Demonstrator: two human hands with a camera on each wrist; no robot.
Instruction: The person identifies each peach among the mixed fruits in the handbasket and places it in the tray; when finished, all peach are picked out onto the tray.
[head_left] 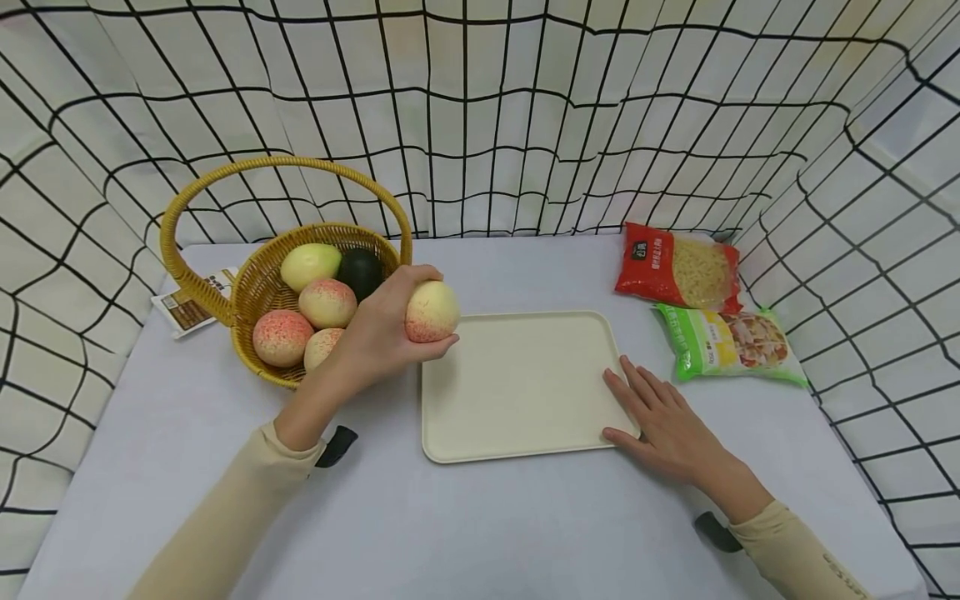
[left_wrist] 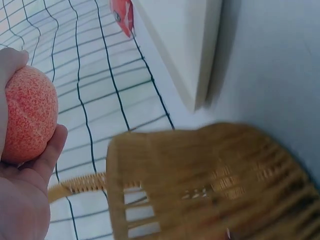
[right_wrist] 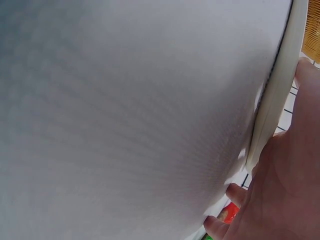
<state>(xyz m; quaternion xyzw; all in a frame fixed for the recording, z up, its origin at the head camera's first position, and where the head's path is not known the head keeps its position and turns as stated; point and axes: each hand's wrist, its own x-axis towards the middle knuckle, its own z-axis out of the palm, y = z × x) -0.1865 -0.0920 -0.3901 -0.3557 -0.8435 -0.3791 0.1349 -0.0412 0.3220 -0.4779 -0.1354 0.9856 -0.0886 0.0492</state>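
My left hand (head_left: 382, 325) grips a peach (head_left: 432, 312), yellow with a red blush, between thumb and fingers. It holds the fruit up between the basket and the tray; in the left wrist view the peach (left_wrist: 31, 115) shows its red side. Behind the hand stands a yellow wicker basket (head_left: 247, 350) with a tall handle, holding several peaches, a yellow-green fruit (head_left: 310, 266) and a dark green fruit (head_left: 360, 272). A cream rectangular tray (head_left: 525, 383) lies at the middle of the table. My right hand (head_left: 667, 421) has its fingers spread, thumb and fingertips at the tray's right edge.
To the right lie a red bag of pasta (head_left: 678, 267) and a green food bag (head_left: 735, 343). A brown and white packet (head_left: 191, 308) lies partly behind the basket at left. Black netting (head_left: 465, 100) over white cloth surrounds the table (head_left: 480, 525) at back and sides.
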